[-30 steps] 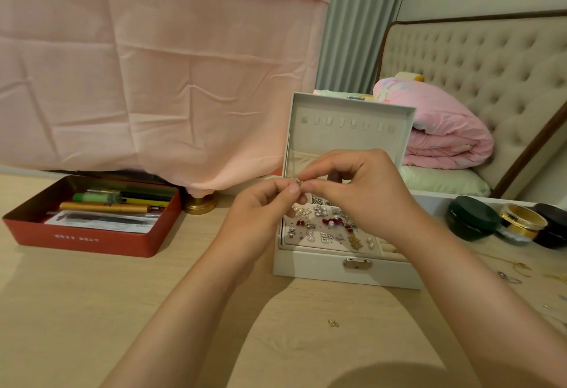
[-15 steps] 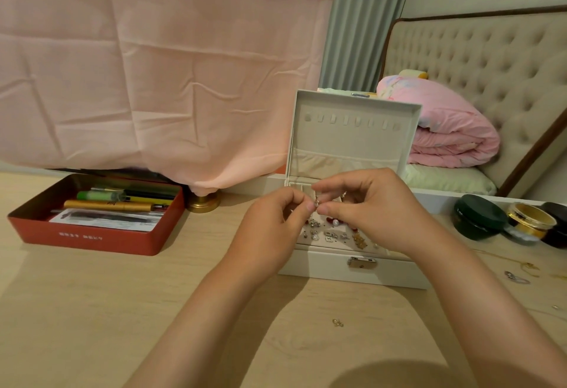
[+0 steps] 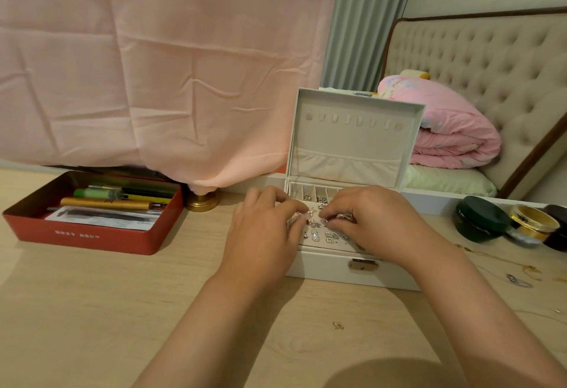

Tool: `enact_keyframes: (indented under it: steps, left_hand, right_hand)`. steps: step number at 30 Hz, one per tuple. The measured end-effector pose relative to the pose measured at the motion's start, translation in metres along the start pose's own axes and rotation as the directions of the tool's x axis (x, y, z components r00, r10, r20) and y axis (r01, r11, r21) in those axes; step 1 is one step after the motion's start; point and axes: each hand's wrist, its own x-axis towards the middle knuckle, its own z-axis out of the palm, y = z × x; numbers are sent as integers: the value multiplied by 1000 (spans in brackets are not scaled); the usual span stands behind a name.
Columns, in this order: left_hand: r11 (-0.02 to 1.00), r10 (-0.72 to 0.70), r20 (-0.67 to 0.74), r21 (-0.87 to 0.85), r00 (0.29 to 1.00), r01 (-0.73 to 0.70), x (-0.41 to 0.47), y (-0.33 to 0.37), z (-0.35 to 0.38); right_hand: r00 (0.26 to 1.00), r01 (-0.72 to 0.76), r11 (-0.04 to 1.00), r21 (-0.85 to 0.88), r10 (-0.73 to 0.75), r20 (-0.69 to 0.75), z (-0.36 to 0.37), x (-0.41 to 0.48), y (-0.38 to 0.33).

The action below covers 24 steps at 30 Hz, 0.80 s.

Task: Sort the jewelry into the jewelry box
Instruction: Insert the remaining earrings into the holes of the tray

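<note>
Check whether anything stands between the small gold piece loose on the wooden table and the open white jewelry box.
Nothing lies between the small gold piece and the white jewelry box, whose lid stands open. Only the left hand and right hand are over its stud tray.

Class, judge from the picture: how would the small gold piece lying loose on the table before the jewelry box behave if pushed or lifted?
The small gold piece looks tiny and thin, so probably light; a nudge would likely skid it across the smooth table. It seems to lie flat, so rolling looks unlikely. Picking it up would probably need a fingertip pinch.
</note>
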Motion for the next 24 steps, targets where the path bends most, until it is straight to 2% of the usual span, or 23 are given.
enact_keyframes:
  steps: [5, 12, 17, 24]
  left_hand:
    - [999, 13, 36, 32, 999, -14, 0, 0, -1]
    - [999, -23, 32, -47, 999, 24, 2, -3, -1]
    - [987, -94, 45, -125, 995, 99, 5, -8, -5]
    - [977, -122, 111, -161, 986, 139, 5, -7, -6]
  right_hand:
    - [999, 30, 997, -68, -29, 13, 1, 1, -2]
    - [999, -2, 1000, -26, 3, 39, 3, 1, -1]
    - [996, -57, 998, 39, 59, -68, 7, 3, -13]
    - [998, -45, 997, -60, 47, 32, 6, 19, -33]
